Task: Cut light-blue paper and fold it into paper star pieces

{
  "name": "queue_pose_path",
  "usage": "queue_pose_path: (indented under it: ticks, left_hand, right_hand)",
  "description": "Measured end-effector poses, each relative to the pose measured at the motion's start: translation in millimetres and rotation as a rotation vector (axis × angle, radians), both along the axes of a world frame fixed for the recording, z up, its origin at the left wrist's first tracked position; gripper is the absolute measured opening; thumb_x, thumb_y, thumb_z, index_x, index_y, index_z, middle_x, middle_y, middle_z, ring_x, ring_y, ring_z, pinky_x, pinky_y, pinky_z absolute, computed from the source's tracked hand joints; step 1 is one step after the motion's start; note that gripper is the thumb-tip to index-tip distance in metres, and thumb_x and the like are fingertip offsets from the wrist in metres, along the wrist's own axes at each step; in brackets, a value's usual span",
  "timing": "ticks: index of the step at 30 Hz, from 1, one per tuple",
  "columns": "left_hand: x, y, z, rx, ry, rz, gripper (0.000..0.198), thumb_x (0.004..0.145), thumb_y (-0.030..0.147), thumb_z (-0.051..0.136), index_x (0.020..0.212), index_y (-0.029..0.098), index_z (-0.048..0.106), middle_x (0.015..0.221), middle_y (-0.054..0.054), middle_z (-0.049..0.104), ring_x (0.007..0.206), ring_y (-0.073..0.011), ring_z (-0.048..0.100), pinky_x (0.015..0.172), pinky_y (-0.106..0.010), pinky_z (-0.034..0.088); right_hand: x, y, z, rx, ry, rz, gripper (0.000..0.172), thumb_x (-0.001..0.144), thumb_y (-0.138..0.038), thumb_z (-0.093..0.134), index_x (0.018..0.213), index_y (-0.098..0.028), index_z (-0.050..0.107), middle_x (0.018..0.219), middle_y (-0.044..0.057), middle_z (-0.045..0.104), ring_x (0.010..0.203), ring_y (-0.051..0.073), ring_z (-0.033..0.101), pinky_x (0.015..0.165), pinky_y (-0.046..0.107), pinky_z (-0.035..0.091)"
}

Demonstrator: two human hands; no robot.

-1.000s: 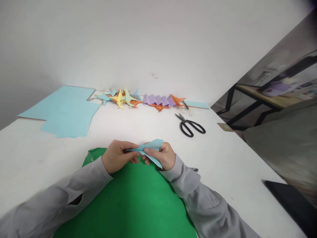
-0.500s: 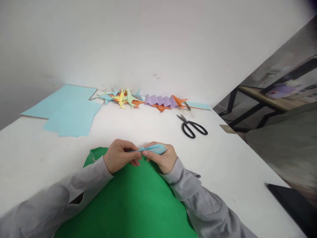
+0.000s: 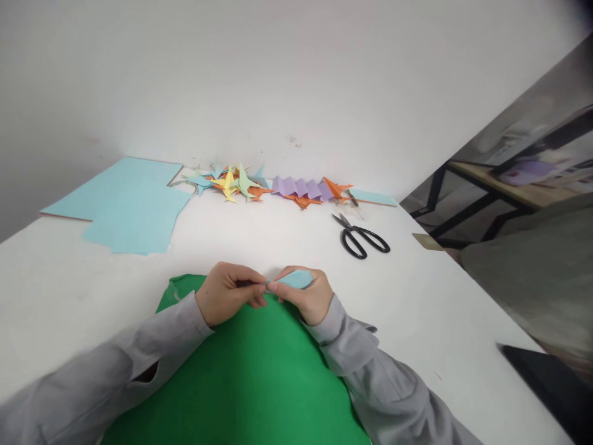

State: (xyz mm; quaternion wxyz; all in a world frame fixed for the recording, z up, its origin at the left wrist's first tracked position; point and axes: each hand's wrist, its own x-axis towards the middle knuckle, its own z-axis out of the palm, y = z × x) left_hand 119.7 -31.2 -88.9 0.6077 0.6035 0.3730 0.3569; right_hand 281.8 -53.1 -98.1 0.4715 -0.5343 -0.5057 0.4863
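A small folded piece of light blue paper [image 3: 297,279] is held up between my hands, over the far end of a green cloth [image 3: 259,371]. My left hand [image 3: 230,293] pinches its left tip with thumb and forefinger. My right hand [image 3: 309,295] is closed on its middle, thumb in front, and the wider end rests against the palm. The fingers hide much of the paper's left part. Black-handled scissors [image 3: 356,235] lie partly spread on the white table beyond my right hand.
Light blue sheets [image 3: 134,204] lie at the back left. Along the wall sit folded paper figures [image 3: 241,182] in several colours, a purple pleated paper strip [image 3: 303,188] and another blue paper stack [image 3: 370,198]. A dark flat object [image 3: 546,377] is at the right edge.
My left fingers have come closer to the right thumb, covering more of the paper's left tip. The paper's wide end has turned slightly in my right hand.
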Motion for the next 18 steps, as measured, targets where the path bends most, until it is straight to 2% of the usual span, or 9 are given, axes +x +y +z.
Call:
queue_pose_path:
  ticks: [7, 10, 14, 18]
  left_hand:
    - [0.2, 0.2, -0.8, -0.02, 0.071, 0.011, 0.015, 0.057, 0.021, 0.074, 0.067, 0.013, 0.067, 0.052, -0.001, 0.067, 0.05, -0.0157, 0.064, 0.051, -0.025, 0.053]
    - [0.2, -0.3, -0.2, -0.076, 0.057, 0.011, 0.018, 0.056, 0.025, 0.076, 0.063, 0.012, 0.065, 0.048, -0.001, 0.065, 0.047, -0.0154, 0.063, 0.049, -0.025, 0.053]
    - [-0.1, 2.2, 1.7, -0.197, 0.01, 0.014, 0.025, 0.052, 0.03, 0.078, 0.06, 0.012, 0.063, 0.048, -0.002, 0.065, 0.048, -0.0171, 0.064, 0.047, -0.026, 0.054]
    - [-1.5, 6.5, 0.9, -0.253, -0.006, -0.002, 0.028, 0.05, 0.031, 0.08, 0.06, 0.012, 0.062, 0.048, -0.002, 0.065, 0.049, -0.0175, 0.065, 0.048, -0.026, 0.055]
  right_hand:
    - [0.9, 0.4, -2.6, 0.005, -0.001, 0.02, 0.028, 0.052, -0.035, 0.077, 0.047, -0.015, 0.058, 0.038, -0.005, 0.047, 0.037, 0.006, 0.036, 0.037, 0.02, 0.03]
    - [1.4, 1.5, -4.1, 0.005, 0.01, 0.055, 0.027, 0.052, -0.034, 0.078, 0.05, -0.015, 0.059, 0.039, -0.004, 0.049, 0.037, 0.007, 0.04, 0.037, 0.02, 0.031]
    - [3.2, 2.1, -7.1, 0.076, 0.046, 0.066, 0.026, 0.059, -0.039, 0.074, 0.062, -0.015, 0.065, 0.047, -0.001, 0.057, 0.04, 0.009, 0.046, 0.04, 0.022, 0.037]
    - [4.5, 3.5, -12.5, 0.128, 0.025, 0.003, 0.031, 0.063, -0.043, 0.07, 0.052, -0.016, 0.061, 0.041, -0.001, 0.054, 0.039, 0.009, 0.045, 0.04, 0.023, 0.037]
